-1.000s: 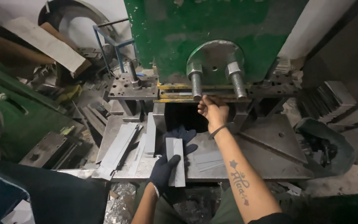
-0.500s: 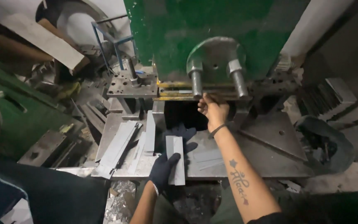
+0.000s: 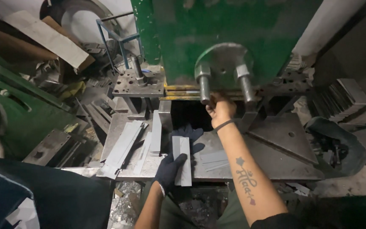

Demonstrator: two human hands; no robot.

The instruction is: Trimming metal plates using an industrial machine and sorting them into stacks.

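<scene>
while one gloved left hand (image 3: 169,168) grips one metal strip (image 3: 182,161), two press posts (image 3: 204,88) stand

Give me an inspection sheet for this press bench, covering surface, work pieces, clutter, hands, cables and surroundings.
Surface: steel bench plate, scuffed and grey.
Job's things: flat grey metal strip under the gloved left hand; bare right hand up at the press opening.
Clutter: loose strips on the left, scrap offcuts below.
Hands: left grips the strip; right's grip cannot be told.
Cables: nothing seen.
Surroundings: green press, stacked plates on the right.
</scene>
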